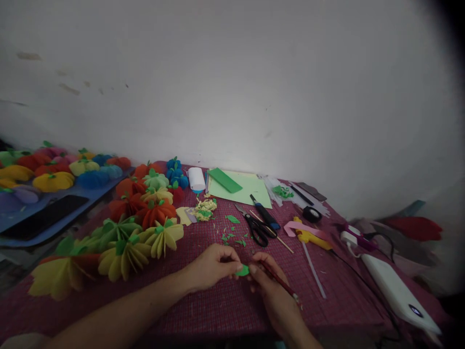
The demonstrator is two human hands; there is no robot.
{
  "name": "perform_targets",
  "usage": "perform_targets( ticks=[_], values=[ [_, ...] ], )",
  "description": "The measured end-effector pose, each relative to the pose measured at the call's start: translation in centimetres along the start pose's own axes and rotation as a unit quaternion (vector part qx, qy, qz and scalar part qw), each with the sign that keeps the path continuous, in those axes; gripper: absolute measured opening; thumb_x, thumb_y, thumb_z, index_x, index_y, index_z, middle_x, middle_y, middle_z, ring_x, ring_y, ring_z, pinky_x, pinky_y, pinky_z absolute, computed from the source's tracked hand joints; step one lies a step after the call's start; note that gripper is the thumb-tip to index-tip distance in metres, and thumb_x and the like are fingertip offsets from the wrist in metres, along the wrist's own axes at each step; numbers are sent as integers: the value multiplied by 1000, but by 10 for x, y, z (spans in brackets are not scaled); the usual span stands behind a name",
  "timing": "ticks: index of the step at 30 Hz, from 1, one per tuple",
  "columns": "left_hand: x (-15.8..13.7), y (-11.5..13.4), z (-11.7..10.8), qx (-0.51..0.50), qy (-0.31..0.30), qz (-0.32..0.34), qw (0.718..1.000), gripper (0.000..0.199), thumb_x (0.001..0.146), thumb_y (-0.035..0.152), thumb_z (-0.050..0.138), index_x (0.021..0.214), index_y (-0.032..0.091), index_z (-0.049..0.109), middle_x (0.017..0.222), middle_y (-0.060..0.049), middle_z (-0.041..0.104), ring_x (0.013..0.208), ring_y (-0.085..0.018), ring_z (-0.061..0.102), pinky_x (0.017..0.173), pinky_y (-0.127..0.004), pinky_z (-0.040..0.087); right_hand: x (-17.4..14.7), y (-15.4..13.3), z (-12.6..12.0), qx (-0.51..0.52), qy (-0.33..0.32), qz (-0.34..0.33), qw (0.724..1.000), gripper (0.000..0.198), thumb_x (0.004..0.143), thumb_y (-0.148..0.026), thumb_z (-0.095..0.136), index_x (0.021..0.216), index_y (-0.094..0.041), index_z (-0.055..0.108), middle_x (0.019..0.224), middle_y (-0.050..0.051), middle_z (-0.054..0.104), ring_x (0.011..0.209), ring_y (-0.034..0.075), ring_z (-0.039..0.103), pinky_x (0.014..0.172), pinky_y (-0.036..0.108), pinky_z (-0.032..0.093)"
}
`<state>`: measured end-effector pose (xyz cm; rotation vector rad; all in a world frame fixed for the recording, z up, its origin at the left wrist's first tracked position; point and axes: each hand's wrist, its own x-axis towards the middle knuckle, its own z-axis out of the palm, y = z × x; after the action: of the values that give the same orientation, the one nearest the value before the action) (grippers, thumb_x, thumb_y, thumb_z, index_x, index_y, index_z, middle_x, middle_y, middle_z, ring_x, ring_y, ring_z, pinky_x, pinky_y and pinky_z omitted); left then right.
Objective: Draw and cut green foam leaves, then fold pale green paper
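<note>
Low in the middle of the head view, my left hand [214,265] pinches a small green paper leaf [242,271] between thumb and finger. My right hand [274,288] is closed around a slim red pencil [282,282], and its fingertips meet the leaf's right end. The pencil slants down to the right; its far tip is hidden among the fingers. Just beyond my hands lie green paper scraps [228,237] and another cut leaf [232,219]. Black scissors [258,231] rest beside a blue-and-black cutter [265,213] and a thin wooden stick [285,243].
Colourful paper pumpkins [125,254] crowd the left, some behind a dark phone [45,215]. Green sheets [250,189] and a white roll [196,179] lie by the wall. A yellow glue gun [312,238], black tape [311,214] and a white power bank [397,291] occupy the right.
</note>
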<state>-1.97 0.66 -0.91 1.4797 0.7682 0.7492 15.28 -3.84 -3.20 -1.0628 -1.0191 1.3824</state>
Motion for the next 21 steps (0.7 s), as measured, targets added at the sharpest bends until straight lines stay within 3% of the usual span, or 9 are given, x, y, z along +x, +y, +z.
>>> perform_targets(
  ticks=[6,9,14,16,17,19,21],
  values=[
    [0,-2,-1,10,5,-28,1000,25,75,38,60,66,14,59,58,3,57,54,-10,48,52,-20,35,1,-5,3,50,13,4,999,29,70,-24,72,91,-22,52,69,-5,55,59,9,49,51,18,40],
    [0,1,-6,15,39,-42,998,32,77,44,57,67,14,57,58,1,58,54,-10,50,50,-20,34,3,-7,-2,48,28,8,998,29,69,-24,72,90,-22,52,68,-5,54,58,9,49,50,17,40],
    [4,6,-11,34,150,-16,988,34,84,44,45,70,15,56,60,0,57,54,-11,50,50,-21,35,6,-5,-21,-114,48,-79,989,22,75,-28,67,89,-22,51,70,-3,58,57,11,52,52,20,41],
    [4,6,-12,68,159,9,985,31,85,40,46,68,16,55,60,0,56,56,-12,50,52,-22,37,8,-3,-31,-229,72,-158,958,16,77,-26,64,87,-21,52,70,-1,59,60,13,55,56,23,43],
    [4,5,-12,91,159,22,983,30,85,38,46,68,16,55,61,0,56,58,-12,51,54,-22,38,9,-2,-35,-294,84,-206,930,12,79,-24,62,87,-21,53,71,0,59,61,14,56,58,24,44],
    [3,4,-12,139,156,45,977,26,86,35,46,71,16,57,64,1,57,61,-13,52,57,-22,38,10,0,-45,-422,84,-303,850,7,82,-19,57,89,-21,56,72,1,60,63,16,56,60,26,44],
    [1,3,-10,188,154,54,969,24,87,33,45,76,17,59,65,1,58,62,-13,53,56,-22,38,9,2,-52,-521,32,-374,766,12,85,-15,51,93,-20,59,73,3,61,67,18,55,61,28,43]
  ],
)
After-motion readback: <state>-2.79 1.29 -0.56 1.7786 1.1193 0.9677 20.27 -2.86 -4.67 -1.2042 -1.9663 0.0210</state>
